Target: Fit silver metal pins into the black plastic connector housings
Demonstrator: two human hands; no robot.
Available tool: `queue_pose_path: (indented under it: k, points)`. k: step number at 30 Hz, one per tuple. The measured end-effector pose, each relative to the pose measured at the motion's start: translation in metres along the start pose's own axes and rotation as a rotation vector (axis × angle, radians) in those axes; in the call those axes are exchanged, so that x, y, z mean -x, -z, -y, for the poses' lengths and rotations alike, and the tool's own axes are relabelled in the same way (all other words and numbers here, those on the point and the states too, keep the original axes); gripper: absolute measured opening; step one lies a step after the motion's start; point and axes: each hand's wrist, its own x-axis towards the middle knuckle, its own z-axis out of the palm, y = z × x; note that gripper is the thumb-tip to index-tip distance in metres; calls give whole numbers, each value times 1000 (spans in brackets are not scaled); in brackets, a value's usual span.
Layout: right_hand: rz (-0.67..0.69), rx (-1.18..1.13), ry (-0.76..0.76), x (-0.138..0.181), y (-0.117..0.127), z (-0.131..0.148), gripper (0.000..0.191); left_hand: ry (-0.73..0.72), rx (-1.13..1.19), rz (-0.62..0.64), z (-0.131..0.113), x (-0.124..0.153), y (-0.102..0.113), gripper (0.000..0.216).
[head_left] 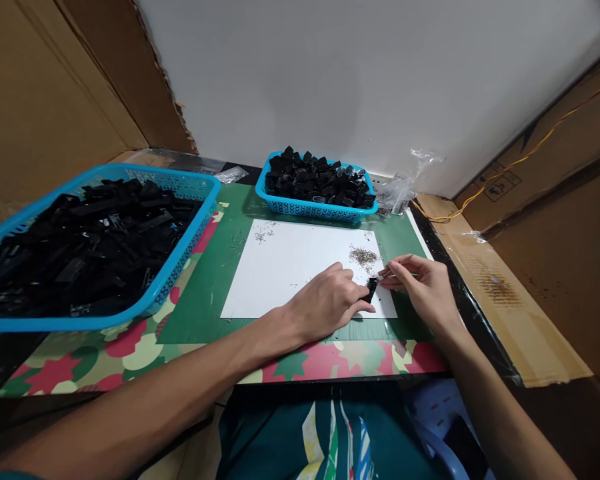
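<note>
My left hand [337, 297] is closed, gripping a small black plastic part [371, 289] between fingers and thumb over the right side of a white sheet [280, 280]. To its right, my right hand [425, 287] pinches slim metal tweezers [386, 273], whose tip meets the upper end of the black part. Whether the tip holds anything is too small to tell. Just beyond both hands lies a pile of tiny metal pieces [364, 256], which look like small springs or pins. More tiny pieces [265, 233] are scattered at the sheet's far left corner.
A large blue basket [153, 293] heaped with black plastic parts stands at the left. Behind the sheet, a smaller blue basket [310, 207] holds small black pieces. Clear plastic bags [396, 193] lie beside it. Cardboard walls [555, 220] flank the table, with a yellow wire [510, 163] at the right.
</note>
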Motion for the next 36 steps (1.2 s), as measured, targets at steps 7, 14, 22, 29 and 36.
queue_pose_path:
  k: [7, 14, 22, 29, 36]
  points:
    - [12, 168, 64, -1, -1, 3, 35, -7, -6, -9, -1, 1, 0, 23]
    - [-32, 261, 126, 3, -9, 7, 30, 6, 28, 7, -1, 0, 2, 29]
    - [-69, 194, 141, 1, -15, 9, 31, 78, 133, -90, 0, -2, 5, 20]
    - [-5, 238, 303, -2, -14, 25, 27, 409, 421, -628, 21, -5, 23, 31]
    - [423, 565, 191, 19, -38, 31, 13, 596, 684, -874, 27, -10, 28, 33]
